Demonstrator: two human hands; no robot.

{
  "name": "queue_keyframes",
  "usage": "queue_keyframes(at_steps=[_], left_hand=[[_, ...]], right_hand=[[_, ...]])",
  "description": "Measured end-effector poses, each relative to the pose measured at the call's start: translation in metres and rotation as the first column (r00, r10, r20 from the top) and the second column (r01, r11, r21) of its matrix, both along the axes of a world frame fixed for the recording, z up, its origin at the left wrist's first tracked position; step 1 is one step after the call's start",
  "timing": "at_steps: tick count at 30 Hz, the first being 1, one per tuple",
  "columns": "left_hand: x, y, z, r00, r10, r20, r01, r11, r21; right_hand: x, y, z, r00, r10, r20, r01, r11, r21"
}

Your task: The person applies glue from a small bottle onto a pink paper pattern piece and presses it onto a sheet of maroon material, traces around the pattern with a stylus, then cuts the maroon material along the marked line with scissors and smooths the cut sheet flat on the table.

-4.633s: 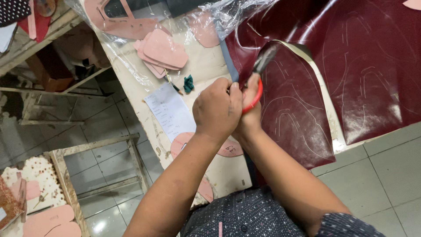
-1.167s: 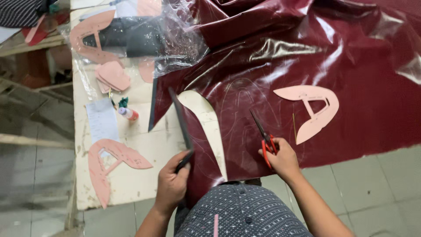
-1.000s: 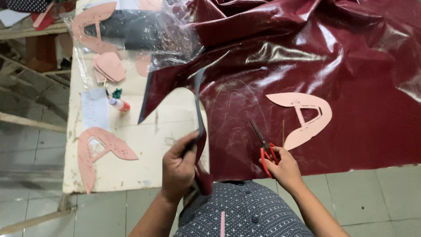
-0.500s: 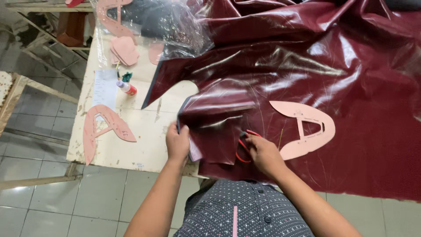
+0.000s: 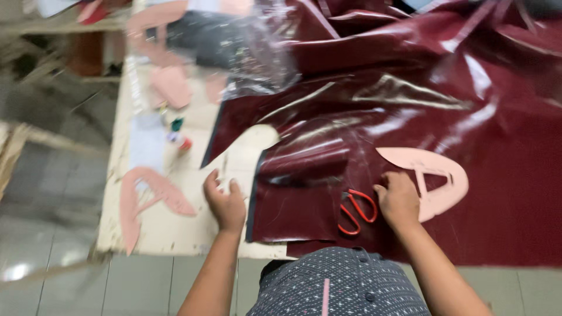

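1. The left hand [image 5: 225, 202] rests flat and released on the pale tabletop [image 5: 175, 231], touching the glossy maroon leather sheet [image 5: 410, 117].
2. The right hand [image 5: 399, 202], grasping nothing, lies between the red-handled scissors [image 5: 356, 212] and the pink card pattern [image 5: 433, 178].
3. One curved piece is cut out; most leather remains uncut.

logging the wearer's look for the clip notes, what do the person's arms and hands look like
Both forearms are bare: no sleeves reach them, and no gloves, watch or rings show on the left hand or right hand. The top is dark blue-grey with small pale dots and a pink centre strip.
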State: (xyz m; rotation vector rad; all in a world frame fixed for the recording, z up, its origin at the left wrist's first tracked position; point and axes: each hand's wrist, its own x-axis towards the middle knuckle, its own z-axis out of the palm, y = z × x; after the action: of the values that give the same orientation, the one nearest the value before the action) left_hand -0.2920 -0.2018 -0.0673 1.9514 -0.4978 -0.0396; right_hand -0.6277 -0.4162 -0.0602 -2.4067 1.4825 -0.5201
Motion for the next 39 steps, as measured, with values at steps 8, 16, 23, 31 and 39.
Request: queue_keyframes(at_steps=[8,16,23,31,39], left_hand=[[-0.064,-0.026,0.033,0.853,-0.512,0.097,0.517,0.856,-0.023],[-0.101,-0.036,0.052,0.681,-0.654,0.328,0.669,0.739,0.085],[-0.029,-0.025,0.026,0.872,-0.444,0.204,0.44,0.895,0.066],[0.086,-0.027,-0.026,0.983,0.131,-0.13,-0.128,0.991,0.036],[0.174,-0.032,-0.01,0.908,0.269,0.321,-0.263,0.963,-0.064]], right_hand=[[-0.009,-0.005,-0.007,0.963,-0.249,0.098,0.23,0.957,0.174],[-0.016,0.018,0.005,0.93,-0.361,-0.066,0.366,0.899,0.241],[-0.001,0.02,0.001,0.97,-0.221,-0.099,0.236,0.954,0.183],[0.025,0.017,-0.014,0.919,-0.109,-0.378,0.176,0.973,0.148],[0.019,0.02,-0.015,0.923,-0.2,-0.329,0.294,0.918,0.267]])
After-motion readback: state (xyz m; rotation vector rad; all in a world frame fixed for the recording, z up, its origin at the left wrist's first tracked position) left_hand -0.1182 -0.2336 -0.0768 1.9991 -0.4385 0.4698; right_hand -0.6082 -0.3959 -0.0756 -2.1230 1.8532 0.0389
